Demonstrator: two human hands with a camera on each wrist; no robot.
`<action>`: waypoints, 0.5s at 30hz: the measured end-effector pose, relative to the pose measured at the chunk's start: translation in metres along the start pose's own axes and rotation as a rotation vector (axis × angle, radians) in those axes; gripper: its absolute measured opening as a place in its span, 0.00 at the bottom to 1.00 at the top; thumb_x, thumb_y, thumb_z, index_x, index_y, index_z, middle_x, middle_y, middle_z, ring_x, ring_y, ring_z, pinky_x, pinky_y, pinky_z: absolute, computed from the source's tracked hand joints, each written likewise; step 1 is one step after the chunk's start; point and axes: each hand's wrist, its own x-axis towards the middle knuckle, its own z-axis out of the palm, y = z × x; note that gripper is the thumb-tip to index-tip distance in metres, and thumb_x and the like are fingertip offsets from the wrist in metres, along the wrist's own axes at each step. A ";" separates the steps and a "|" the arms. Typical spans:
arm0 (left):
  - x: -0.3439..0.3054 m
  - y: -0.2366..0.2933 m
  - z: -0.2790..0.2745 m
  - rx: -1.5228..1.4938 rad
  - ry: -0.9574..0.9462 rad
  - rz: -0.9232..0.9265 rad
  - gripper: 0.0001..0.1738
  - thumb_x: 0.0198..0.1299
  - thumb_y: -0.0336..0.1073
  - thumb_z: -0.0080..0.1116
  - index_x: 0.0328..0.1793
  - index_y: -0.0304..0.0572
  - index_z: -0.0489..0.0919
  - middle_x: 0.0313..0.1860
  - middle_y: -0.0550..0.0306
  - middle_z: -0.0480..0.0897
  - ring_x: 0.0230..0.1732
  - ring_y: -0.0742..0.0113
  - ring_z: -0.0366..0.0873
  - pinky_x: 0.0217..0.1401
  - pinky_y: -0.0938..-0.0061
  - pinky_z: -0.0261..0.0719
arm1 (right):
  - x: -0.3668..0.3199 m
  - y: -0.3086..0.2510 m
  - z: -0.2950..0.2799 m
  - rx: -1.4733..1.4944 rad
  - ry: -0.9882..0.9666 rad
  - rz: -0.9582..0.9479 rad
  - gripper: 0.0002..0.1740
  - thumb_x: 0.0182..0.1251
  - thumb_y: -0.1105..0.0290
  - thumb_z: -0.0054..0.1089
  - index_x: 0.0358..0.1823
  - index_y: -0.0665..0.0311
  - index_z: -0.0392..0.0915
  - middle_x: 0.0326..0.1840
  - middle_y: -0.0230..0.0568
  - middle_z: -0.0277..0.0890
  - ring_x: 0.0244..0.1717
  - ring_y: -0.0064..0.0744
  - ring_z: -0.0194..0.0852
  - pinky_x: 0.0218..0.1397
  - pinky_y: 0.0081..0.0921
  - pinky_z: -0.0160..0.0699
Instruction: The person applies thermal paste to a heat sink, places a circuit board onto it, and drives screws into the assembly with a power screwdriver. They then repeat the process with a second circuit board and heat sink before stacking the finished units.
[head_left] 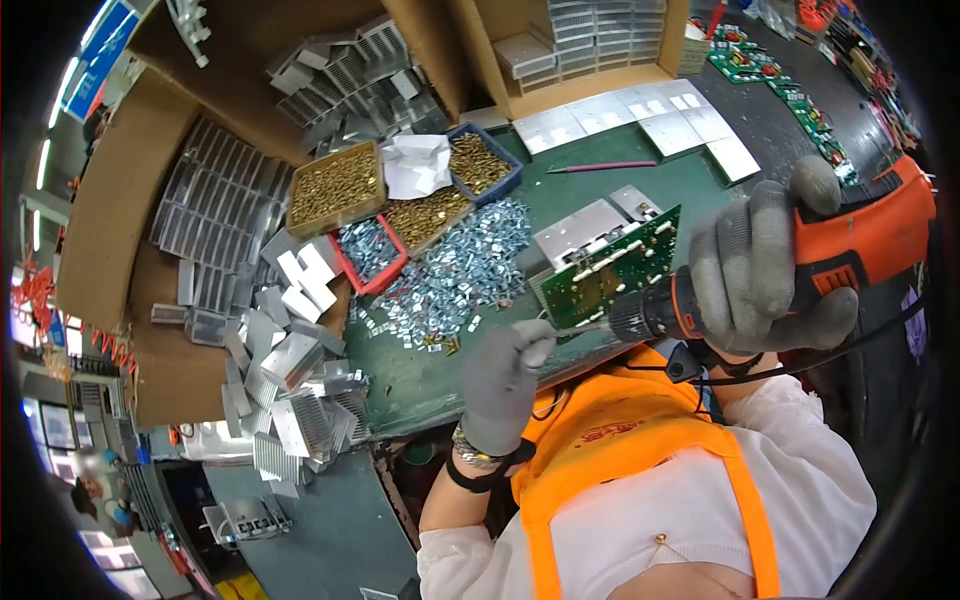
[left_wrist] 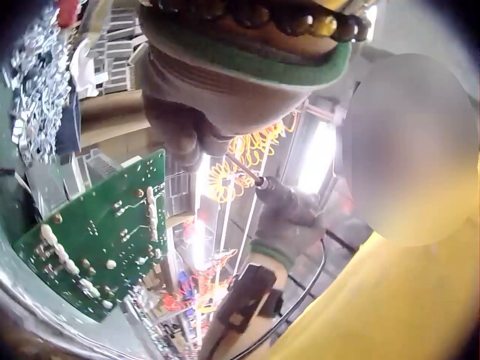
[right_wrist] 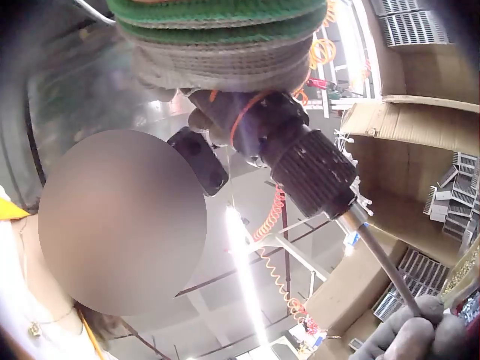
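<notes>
Green bench (head_left: 405, 385), drill (head_left: 880, 240) in right hand (head_left: 752, 265)

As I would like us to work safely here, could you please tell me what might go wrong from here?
The gloved left hand pinches the bit near its tip; if the driver in the right hand spun, the glove might catch.
In the head view, the driver's chuck appears close to the circuit board, so a slip could scratch it.
The small metal clips lie loosely heaped and might scatter if bumped.
</notes>
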 end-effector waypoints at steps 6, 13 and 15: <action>-0.001 -0.001 -0.008 0.376 -0.072 0.226 0.10 0.58 0.27 0.65 0.46 0.38 0.80 0.35 0.57 0.84 0.36 0.68 0.79 0.40 0.72 0.76 | -0.005 0.002 0.000 -0.055 0.095 0.083 0.41 0.68 0.49 0.60 0.72 0.63 0.53 0.32 0.36 0.76 0.18 0.19 0.72 0.19 0.20 0.74; 0.049 0.022 -0.051 0.290 0.076 0.124 0.13 0.59 0.32 0.63 0.50 0.37 0.82 0.35 0.54 0.82 0.37 0.65 0.79 0.44 0.70 0.78 | 0.001 -0.009 0.007 -0.124 0.454 -0.017 0.35 0.66 0.60 0.62 0.67 0.72 0.60 0.31 0.29 0.65 0.20 0.12 0.58 0.25 0.15 0.61; 0.093 -0.004 -0.112 0.559 0.208 0.151 0.10 0.58 0.31 0.63 0.46 0.39 0.84 0.36 0.51 0.84 0.38 0.59 0.81 0.44 0.69 0.79 | 0.000 -0.015 0.000 -0.146 0.438 -0.046 0.35 0.66 0.60 0.62 0.67 0.72 0.60 0.31 0.30 0.65 0.20 0.12 0.58 0.25 0.15 0.61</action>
